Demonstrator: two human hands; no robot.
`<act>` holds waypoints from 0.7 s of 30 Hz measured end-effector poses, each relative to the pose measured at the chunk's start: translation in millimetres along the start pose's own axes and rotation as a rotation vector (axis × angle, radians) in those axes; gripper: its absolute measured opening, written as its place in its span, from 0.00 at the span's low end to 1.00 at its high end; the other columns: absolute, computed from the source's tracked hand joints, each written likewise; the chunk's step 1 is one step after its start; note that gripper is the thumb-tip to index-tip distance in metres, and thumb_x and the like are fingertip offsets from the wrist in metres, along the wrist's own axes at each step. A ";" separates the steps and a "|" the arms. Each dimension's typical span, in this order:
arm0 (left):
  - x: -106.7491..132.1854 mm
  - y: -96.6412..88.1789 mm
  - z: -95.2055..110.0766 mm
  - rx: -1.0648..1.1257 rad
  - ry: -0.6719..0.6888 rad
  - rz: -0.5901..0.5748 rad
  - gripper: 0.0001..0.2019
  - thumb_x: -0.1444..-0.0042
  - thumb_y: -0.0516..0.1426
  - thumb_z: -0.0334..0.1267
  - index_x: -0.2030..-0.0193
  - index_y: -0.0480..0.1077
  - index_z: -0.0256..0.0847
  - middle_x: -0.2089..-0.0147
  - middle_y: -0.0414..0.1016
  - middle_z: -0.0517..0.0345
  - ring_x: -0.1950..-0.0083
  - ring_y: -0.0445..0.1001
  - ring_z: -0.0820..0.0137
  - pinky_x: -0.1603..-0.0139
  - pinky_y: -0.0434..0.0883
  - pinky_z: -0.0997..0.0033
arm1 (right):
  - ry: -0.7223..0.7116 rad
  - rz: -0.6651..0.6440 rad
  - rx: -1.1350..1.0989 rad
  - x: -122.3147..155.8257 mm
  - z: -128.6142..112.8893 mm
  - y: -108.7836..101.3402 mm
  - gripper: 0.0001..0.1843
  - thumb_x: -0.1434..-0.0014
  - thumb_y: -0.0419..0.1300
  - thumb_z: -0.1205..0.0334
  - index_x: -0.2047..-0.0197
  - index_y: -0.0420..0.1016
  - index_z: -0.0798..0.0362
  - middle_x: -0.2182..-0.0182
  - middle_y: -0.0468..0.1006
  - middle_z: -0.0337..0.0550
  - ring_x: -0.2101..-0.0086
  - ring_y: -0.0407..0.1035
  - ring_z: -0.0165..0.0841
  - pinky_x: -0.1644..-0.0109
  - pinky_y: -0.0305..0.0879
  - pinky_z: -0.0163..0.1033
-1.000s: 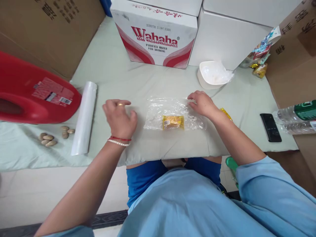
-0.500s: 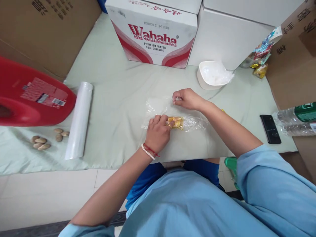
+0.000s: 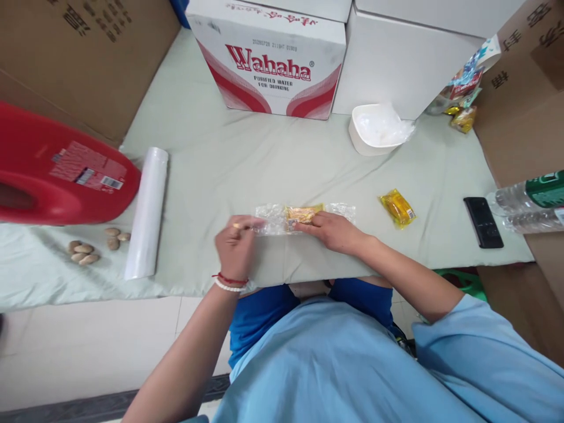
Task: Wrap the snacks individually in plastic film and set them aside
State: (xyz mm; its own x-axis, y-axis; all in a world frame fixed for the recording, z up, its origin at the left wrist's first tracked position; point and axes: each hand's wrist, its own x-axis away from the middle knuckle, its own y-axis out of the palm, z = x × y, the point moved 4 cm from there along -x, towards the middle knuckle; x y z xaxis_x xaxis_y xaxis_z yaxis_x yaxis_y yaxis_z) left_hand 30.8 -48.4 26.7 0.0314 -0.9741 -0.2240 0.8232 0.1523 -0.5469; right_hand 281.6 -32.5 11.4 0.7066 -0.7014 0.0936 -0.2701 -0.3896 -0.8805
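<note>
A small yellow packet [image 3: 302, 214] lies near the table's front edge, inside a narrow folded strip of clear cling film [image 3: 275, 220]. My left hand [image 3: 235, 247] is closed in a pinch on the strip's left end. My right hand [image 3: 333, 230] lies with its fingers pressed down on the film just right of the packet. A second yellow packet [image 3: 398, 207] lies bare on the cloth to the right, apart from both hands.
A roll of cling film [image 3: 147, 211] lies at the left, beside several nuts [image 3: 83, 251] and a red jug [image 3: 53, 170]. A Wahaha carton [image 3: 268, 56], white boxes and a white tub [image 3: 374, 129] stand behind. A phone [image 3: 483, 222] and water bottles [image 3: 529, 202] are at the right.
The spread film sheet has been folded over the packet into a narrow strip. My left hand moved from the packet to the strip's left end; my right hand came forward onto it.
</note>
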 end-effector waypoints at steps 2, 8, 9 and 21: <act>-9.7 -17.4 -8.6 -0.032 -0.124 0.171 0.23 0.29 0.45 0.45 0.37 0.73 0.44 0.39 0.75 0.44 0.37 0.75 0.56 0.34 0.73 0.48 | -0.003 -0.005 0.008 -2.9 -0.3 0.3 0.28 0.27 0.52 0.71 0.30 0.74 0.40 0.58 0.79 0.46 0.54 0.69 0.42 0.53 0.62 0.41; -44.0 12.9 -13.7 -0.360 -0.211 -0.253 0.24 0.47 0.65 0.55 0.51 0.77 0.39 0.25 0.62 0.34 0.18 0.42 0.33 0.22 0.52 0.28 | -0.089 0.024 -0.088 -1.9 -6.2 -15.4 0.26 0.26 0.56 0.56 0.28 0.72 0.47 0.58 0.78 0.49 0.57 0.71 0.41 0.51 0.68 0.43; -44.0 17.3 -12.6 -0.361 -0.180 -0.298 0.20 0.50 0.67 0.53 0.57 0.77 0.40 0.27 0.66 0.36 0.19 0.47 0.33 0.23 0.55 0.29 | -0.124 0.037 -0.150 -0.4 -7.1 -19.0 0.27 0.25 0.56 0.52 0.28 0.72 0.48 0.58 0.78 0.49 0.58 0.72 0.41 0.49 0.69 0.44; -12.1 61.2 73.5 -0.381 0.072 -0.344 0.14 0.32 0.53 0.43 0.54 0.78 0.41 0.54 0.79 0.47 0.56 0.79 0.59 0.55 0.74 0.61 | -0.036 0.171 -0.170 -13.8 -5.6 2.6 0.15 0.29 0.57 0.58 0.52 0.85 0.53 0.58 0.78 0.51 0.58 0.70 0.42 0.48 0.68 0.47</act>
State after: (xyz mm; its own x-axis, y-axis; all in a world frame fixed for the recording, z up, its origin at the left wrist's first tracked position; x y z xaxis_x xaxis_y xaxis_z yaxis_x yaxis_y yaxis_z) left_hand 122.5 -39.6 55.3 -0.2551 -0.9665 -0.0274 0.5140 -0.1115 -0.8505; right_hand 267.5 -27.3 10.4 0.6632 -0.7452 -0.0693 -0.4916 -0.3639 -0.7911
